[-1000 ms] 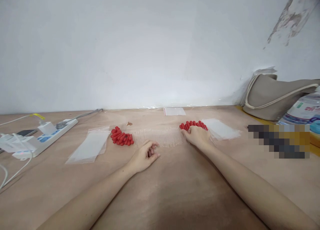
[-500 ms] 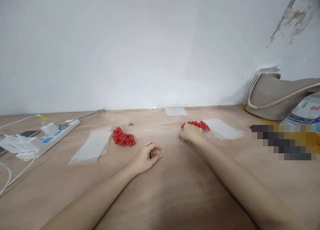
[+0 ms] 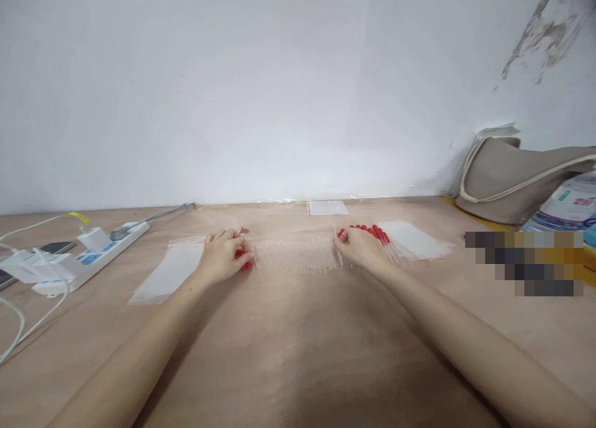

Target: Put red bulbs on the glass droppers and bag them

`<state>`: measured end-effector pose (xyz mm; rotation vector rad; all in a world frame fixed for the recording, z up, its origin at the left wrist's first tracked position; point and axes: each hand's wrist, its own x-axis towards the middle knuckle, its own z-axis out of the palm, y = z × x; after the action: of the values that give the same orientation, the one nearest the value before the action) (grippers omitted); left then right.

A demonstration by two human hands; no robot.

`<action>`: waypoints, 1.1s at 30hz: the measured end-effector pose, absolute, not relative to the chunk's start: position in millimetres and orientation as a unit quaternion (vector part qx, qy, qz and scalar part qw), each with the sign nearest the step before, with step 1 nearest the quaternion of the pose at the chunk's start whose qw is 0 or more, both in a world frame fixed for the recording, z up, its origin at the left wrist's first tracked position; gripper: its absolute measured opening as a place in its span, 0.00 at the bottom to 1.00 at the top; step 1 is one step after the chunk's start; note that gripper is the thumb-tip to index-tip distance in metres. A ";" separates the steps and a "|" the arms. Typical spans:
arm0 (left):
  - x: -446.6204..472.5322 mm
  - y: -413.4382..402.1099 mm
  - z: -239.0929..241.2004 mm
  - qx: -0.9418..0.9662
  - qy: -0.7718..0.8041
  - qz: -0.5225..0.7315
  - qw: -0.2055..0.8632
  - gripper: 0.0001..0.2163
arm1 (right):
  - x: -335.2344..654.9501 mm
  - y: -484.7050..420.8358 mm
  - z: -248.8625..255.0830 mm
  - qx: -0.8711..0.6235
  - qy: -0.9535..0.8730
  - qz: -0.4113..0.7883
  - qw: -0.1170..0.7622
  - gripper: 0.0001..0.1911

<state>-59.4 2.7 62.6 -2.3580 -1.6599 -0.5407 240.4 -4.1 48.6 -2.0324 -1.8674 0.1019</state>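
A row of thin clear tubes (image 3: pixel 295 256) lies across the middle of the brown table (image 3: pixel 298 353). My left hand (image 3: pixel 222 254) rests on the pile of small red rubber bulbs (image 3: pixel 245 264) at the row's left end, its fingers curled over them and hiding most of the pile. At the right end, my right hand (image 3: pixel 359 249) pinches one clear tube between thumb and fingers, just in front of a second pile of red bulbs (image 3: pixel 369 231).
Clear zip bags lie at the left (image 3: pixel 167 271), the right (image 3: pixel 415 240) and at the back by the wall (image 3: pixel 327 207). A white power strip (image 3: pixel 88 256) with plugs and cables sits far left. A grey bag (image 3: pixel 510 179) and a water bottle (image 3: pixel 568 205) stand at the right.
My left hand has moved from the table in front of the tubes leftward and away onto the left red pile. My right hand stayed at the right end and now pinches a tube.
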 end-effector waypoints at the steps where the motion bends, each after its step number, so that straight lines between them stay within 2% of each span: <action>1: -62.6 3.7 62.5 -0.801 -0.564 -0.160 0.119 0.09 | 239.9 -11.8 46.1 -0.711 -0.671 0.025 0.210 0.13; 5: -62.2 1.6 58.8 -0.790 -0.581 -0.116 0.161 0.12 | 238.2 -39.4 29.1 -0.667 -0.694 0.000 0.270 0.10; 12: -58.0 -0.1 57.1 -0.777 -0.597 -0.101 0.172 0.13 | 241.4 -44.6 11.6 -0.661 -0.683 0.014 0.311 0.11; 21: -58.6 1.4 62.7 -0.769 -0.600 -0.177 0.132 0.12 | 242.4 -43.1 6.7 -0.653 -0.678 0.027 0.337 0.11; 24: -47.7 -5.7 65.7 -0.763 -0.594 -0.241 0.084 0.10 | 242.1 -42.7 7.3 -0.632 -0.679 0.026 0.372 0.10; 27: -24.2 -23.3 60.6 -0.786 -0.547 -0.287 -0.018 0.08 | 243.0 -39.6 5.2 -0.590 -0.688 0.023 0.423 0.10; 30: 0.3 -42.7 46.2 -0.843 -0.454 -0.274 -0.087 0.06 | 245.1 -35.6 -0.3 -0.554 -0.694 0.024 0.459 0.09; 33: 13.7 -52.9 29.2 -0.868 -0.410 -0.261 -0.107 0.04 | 246.3 -33.3 -5.9 -0.510 -0.721 0.026 0.469 0.11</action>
<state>13.7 -52.9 29.2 -2.9274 -1.3825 -0.8814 246.3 -33.3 -5.9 -1.2494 -1.7662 0.0625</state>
